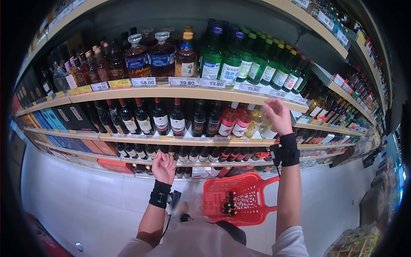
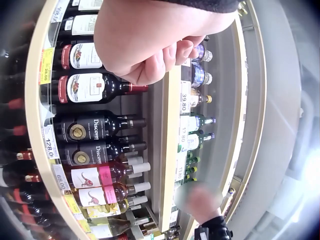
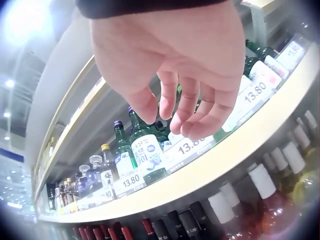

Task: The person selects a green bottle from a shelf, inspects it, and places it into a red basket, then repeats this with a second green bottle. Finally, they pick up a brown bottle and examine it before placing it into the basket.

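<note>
My right hand (image 1: 278, 116) is raised in front of the shelf edge, its fingers loosely bent with nothing in them. In the right wrist view, this hand (image 3: 170, 55) hangs before a row of green glass bottles (image 3: 146, 150) with white labels and overlaps several of them. Lower and to the left, my left hand (image 1: 164, 168) hovers in front of the lower wine shelves, fingers curled loosely and holding nothing. Through the left wrist view, the left hand (image 2: 155, 42) appears beside dark wine bottles (image 2: 87, 87) lying sideways in the picture. Pink-labelled bottles (image 1: 227, 122) stand just left of the right hand.
A red shopping basket (image 1: 209, 188) holding several dark-necked bottles (image 1: 231, 205) is below, between my arms. Brown liquor bottles (image 1: 162, 53) share the upper shelf with the green ones. A long shelf edge (image 1: 171, 91) with price tags runs across, and more shelving curves off to the right.
</note>
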Motion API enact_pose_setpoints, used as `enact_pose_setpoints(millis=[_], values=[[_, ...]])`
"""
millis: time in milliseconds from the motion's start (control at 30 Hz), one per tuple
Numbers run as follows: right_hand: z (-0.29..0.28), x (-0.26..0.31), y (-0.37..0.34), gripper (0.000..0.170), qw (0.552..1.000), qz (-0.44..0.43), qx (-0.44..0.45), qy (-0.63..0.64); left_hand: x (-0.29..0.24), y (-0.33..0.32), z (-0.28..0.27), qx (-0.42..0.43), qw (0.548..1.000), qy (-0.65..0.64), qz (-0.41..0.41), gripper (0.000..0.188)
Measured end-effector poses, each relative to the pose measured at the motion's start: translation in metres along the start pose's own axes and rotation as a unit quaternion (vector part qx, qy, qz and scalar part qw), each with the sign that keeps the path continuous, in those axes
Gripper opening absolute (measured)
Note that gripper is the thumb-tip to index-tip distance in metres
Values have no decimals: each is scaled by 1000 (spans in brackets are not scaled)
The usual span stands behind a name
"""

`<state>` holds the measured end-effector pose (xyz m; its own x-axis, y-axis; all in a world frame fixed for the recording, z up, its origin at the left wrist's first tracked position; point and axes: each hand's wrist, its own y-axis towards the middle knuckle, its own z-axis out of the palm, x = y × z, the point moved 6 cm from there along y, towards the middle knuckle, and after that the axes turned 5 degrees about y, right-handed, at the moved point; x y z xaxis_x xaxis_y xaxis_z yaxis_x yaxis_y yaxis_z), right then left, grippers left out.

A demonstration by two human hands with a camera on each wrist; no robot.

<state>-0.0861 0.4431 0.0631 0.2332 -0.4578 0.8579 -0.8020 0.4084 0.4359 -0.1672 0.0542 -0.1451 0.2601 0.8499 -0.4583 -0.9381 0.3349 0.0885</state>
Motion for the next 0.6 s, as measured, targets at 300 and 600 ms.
enact_pose_setpoints(millis=[300, 600], values=[[64, 58, 86, 43, 993, -108, -25, -52, -24, 5, -26, -10, 1000, -7, 17, 31], [110, 66, 132, 84, 963, -81, -58, -251, -22, 5, -39, -1, 1000, -9, 10, 31]])
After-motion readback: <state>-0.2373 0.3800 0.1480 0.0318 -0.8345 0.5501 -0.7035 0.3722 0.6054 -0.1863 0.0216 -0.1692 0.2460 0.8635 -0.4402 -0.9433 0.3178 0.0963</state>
